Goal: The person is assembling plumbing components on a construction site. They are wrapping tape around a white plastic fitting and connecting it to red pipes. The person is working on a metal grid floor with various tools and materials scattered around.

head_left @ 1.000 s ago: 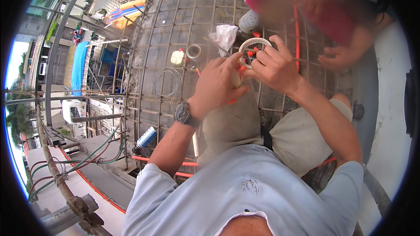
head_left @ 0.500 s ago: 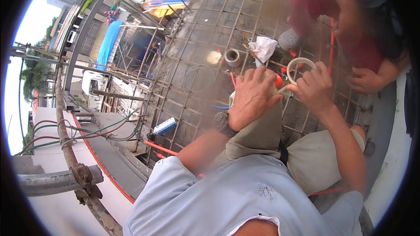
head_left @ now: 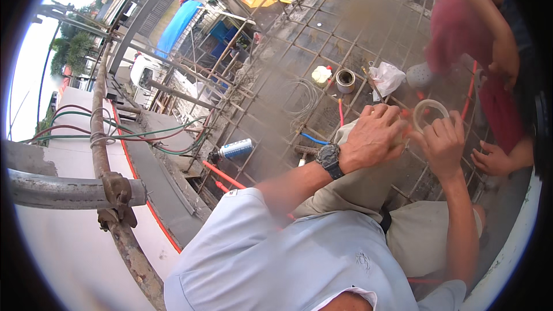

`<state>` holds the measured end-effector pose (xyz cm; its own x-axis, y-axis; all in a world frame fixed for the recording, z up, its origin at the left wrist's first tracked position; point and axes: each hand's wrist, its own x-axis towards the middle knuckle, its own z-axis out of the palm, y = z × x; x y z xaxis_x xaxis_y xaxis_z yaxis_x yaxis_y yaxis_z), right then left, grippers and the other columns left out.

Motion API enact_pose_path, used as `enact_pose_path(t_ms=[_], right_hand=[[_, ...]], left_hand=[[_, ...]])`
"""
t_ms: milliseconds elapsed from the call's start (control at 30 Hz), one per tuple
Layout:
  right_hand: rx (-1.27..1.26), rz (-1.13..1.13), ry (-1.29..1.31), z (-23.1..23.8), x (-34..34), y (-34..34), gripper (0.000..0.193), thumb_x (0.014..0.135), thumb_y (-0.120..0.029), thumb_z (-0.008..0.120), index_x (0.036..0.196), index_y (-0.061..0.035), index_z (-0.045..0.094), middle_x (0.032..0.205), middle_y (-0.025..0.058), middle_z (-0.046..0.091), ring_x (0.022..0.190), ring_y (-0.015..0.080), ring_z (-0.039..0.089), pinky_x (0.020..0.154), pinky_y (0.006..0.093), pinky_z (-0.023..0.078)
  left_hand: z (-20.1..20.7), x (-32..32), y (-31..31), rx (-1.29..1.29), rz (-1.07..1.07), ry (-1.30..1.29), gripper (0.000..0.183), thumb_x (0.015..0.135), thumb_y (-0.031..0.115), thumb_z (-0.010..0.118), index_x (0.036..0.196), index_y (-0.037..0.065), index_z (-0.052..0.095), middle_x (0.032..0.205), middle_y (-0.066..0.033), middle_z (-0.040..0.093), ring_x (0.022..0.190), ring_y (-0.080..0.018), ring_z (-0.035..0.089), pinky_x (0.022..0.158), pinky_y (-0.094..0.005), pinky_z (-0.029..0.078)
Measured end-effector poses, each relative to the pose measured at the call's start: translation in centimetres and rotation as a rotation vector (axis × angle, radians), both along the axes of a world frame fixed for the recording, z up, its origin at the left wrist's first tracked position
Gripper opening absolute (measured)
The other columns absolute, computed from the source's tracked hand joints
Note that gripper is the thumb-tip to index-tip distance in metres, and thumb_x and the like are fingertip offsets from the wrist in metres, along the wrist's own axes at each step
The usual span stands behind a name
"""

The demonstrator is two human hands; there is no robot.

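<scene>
My right hand point(head_left: 442, 145) pinches a pale, cream-coloured roll of tape point(head_left: 416, 116), held up on its edge. Close beside it, my left hand point(head_left: 373, 143), with a dark watch point(head_left: 329, 161) at the wrist, is curled with its back toward me. Its fingers are bent around something I cannot make out; a blurred orange patch shows at its fingertips. Beyond the left hand, an open can point(head_left: 345, 81) stands on the rebar grid, with a thin stick and a crumpled white plastic bag point(head_left: 387, 78) to its right.
A rebar grid point(head_left: 322, 37) covers the floor. A blue-and-white bottle point(head_left: 236, 148), an orange pipe point(head_left: 224, 174), a blue tube point(head_left: 315, 139) and coiled wire point(head_left: 308, 95) lie around. A co-worker's hand point(head_left: 493, 159) is at right. Scaffold pipes point(head_left: 75, 189) run along the left.
The view has shifted, so the scene sits further right and lower. The right hand still holds the tape roll close to the left hand; the strip seen between them earlier is now blurred.
</scene>
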<state>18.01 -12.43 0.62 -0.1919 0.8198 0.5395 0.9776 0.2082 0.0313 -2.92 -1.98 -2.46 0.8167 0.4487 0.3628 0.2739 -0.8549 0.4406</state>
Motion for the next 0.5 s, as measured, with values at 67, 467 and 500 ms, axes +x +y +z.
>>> enact_pose_path(t_ms=[67,467,500], right_hand=[[0.059,0.054,-0.028,-0.2,0.1,0.7,0.041,0.072,-0.034,0.089,0.071,-0.005,0.06,0.073,0.0074,0.052,0.075,0.0287,0.058,0.091,0.053,0.052],[-0.199,0.173,0.087,-0.5,1.5,2.2,0.045,0.079,-0.054,0.083,0.071,-0.0121,0.069,0.067,0.0006,0.061,0.071,0.0214,0.061,0.079,0.0377,0.046],[-0.199,0.178,0.086,-0.5,1.6,2.4,0.045,0.079,-0.054,0.083,0.071,-0.0121,0.069,0.068,0.0003,0.061,0.071,0.0211,0.061,0.08,0.0375,0.046]], left_hand=[[-0.3,0.1,0.8,-0.004,-0.09,-0.033,0.056,0.081,0.028,0.08,0.131,0.012,0.062,0.131,-0.0089,0.064,0.123,-0.0323,0.06,0.101,-0.0471,0.046],[1.1,-0.2,3.7,-0.121,-0.369,-0.011,0.101,0.07,0.027,0.09,0.157,0.007,0.043,0.141,-0.0178,0.06,0.122,-0.0379,0.064,0.103,-0.0478,0.051],[1.0,-0.2,3.9,-0.127,-0.381,-0.007,0.1,0.07,0.028,0.09,0.156,0.007,0.044,0.141,-0.0174,0.06,0.122,-0.0378,0.064,0.103,-0.0482,0.051]])
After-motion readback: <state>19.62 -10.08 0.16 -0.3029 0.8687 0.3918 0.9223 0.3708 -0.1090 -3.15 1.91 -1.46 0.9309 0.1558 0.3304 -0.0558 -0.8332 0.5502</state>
